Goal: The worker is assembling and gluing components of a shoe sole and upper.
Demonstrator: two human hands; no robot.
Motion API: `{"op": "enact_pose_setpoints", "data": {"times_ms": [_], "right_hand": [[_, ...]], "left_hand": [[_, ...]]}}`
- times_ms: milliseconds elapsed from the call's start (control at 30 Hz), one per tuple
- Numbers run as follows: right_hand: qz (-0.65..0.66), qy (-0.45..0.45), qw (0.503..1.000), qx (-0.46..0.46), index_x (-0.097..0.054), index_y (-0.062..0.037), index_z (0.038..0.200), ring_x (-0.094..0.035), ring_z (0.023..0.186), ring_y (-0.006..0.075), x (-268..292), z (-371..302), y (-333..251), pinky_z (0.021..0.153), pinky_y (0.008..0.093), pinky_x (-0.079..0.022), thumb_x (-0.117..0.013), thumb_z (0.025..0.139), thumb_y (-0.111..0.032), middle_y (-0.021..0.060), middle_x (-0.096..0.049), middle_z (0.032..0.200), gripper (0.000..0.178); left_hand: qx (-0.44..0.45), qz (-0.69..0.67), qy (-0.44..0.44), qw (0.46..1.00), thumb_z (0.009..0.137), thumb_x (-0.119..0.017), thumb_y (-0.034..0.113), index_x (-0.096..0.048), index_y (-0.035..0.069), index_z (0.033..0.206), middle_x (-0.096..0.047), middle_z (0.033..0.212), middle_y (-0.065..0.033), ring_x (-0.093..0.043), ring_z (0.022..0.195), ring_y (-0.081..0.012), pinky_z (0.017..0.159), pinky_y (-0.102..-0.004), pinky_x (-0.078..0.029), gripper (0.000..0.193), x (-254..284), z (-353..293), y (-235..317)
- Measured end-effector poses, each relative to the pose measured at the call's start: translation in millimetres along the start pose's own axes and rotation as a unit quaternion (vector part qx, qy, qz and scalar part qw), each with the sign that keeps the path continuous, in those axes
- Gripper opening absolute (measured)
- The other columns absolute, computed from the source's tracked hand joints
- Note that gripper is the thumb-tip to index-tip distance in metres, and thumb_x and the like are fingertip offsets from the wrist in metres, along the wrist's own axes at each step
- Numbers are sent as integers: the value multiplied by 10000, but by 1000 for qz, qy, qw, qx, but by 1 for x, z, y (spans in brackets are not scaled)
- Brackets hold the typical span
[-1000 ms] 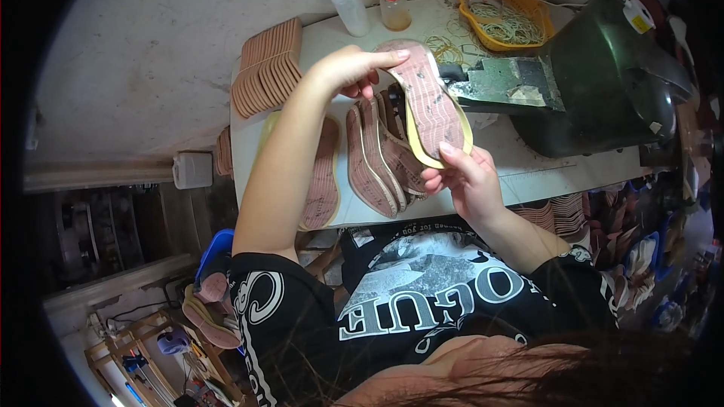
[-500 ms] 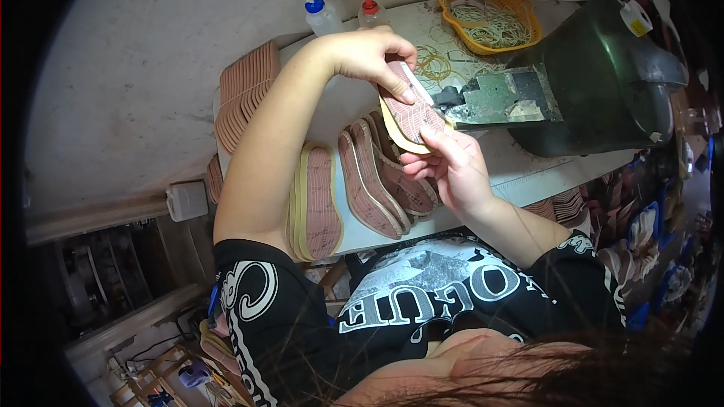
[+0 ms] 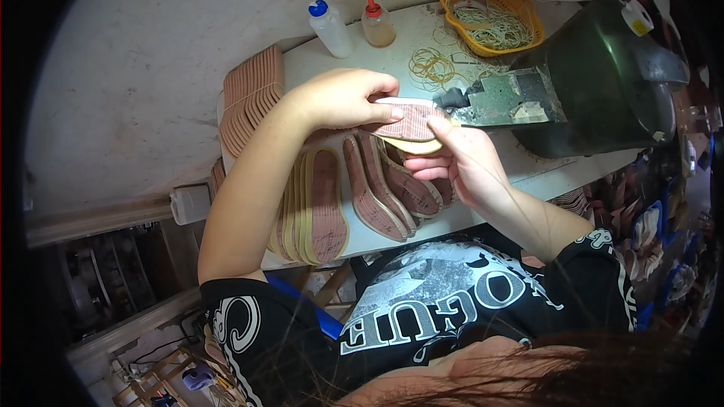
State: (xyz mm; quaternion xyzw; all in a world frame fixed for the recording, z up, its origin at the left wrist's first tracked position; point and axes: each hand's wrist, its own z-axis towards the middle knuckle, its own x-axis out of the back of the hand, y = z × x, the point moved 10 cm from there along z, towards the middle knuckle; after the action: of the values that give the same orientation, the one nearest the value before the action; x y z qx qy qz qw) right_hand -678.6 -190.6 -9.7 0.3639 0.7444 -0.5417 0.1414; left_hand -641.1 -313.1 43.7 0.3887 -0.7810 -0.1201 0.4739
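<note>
A shoe insole (image 3: 411, 122) with a pinkish, line-printed top, a yellow layer along its near edge and a pale strip on its far edge is held between both hands. My left hand (image 3: 351, 98) grips its left part, thumb on top. At its right end my right hand (image 3: 473, 162) pinches it, thumb above and fingers curled beneath. The insole's far right edge lies against or very close to the dark tip (image 3: 451, 98) of a green machine (image 3: 520, 98); contact is hard to make out. Under the hands, yellow-edged insoles (image 3: 326, 203) and curved insoles (image 3: 371, 200) lie on the white table (image 3: 464, 222).
A banded stack of insoles (image 3: 253, 98) stands at the far left. Beyond the hands are a blue-capped bottle (image 3: 330, 34), a red-tipped bottle (image 3: 378, 30), loose rubber bands (image 3: 431, 68) and an orange basket (image 3: 490, 45) of bands. The machine's dark green body (image 3: 603, 83) fills the right.
The insole has swung from a steep slant to nearly level, its far edge by the machine tip. My left hand has moved nearer and slightly left; the right keeps its pinch.
</note>
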Motion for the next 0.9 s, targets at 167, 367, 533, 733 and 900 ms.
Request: {"op": "enact_pose_setpoints", "data": {"times_ms": [167,367,533,733,900], "right_hand": [[-27,5,1000,-16,-573,20,1107,-694,770,190,4,-3,-1,640,258,-591,-540,954,-316,145,-671,958,371],[-50,-21,998,-18,-583,11,1071,-685,753,177,7,0,-2,629,262,-592,-565,935,-309,138,-670,944,348],[-61,-46,997,-24,-612,-3,1030,-680,721,171,10,0,-3,588,273,-582,-601,904,-219,113,-675,893,250],[-211,-212,949,-101,-635,28,1065,-614,787,86,12,-40,-6,701,244,-506,-667,856,-157,43,-663,906,281],[-210,-218,948,-98,-620,21,1099,-604,803,70,45,-71,-7,724,235,-488,-636,906,-204,32,-665,925,297]], "left_hand": [[2,-109,45,993,916,-602,304,-583,-2,926,-599,795,-35,-502,730,-106,674,-280,-448,307,-27,-12,-5],[63,-142,97,983,929,-589,316,-607,-4,867,-585,709,-22,-481,647,-72,579,-242,-423,326,-44,-20,-8],[130,-300,95,940,889,-632,337,-615,32,702,-578,581,-33,-490,443,-90,417,-255,-385,358,-58,-24,-3],[126,-320,120,931,882,-612,402,-625,36,630,-480,420,-23,-414,330,-99,345,-247,-302,445,-65,-14,0],[148,-295,148,932,844,-643,459,-607,38,598,-421,429,15,-309,349,-86,373,-254,-204,489,-51,-14,-16]]}}
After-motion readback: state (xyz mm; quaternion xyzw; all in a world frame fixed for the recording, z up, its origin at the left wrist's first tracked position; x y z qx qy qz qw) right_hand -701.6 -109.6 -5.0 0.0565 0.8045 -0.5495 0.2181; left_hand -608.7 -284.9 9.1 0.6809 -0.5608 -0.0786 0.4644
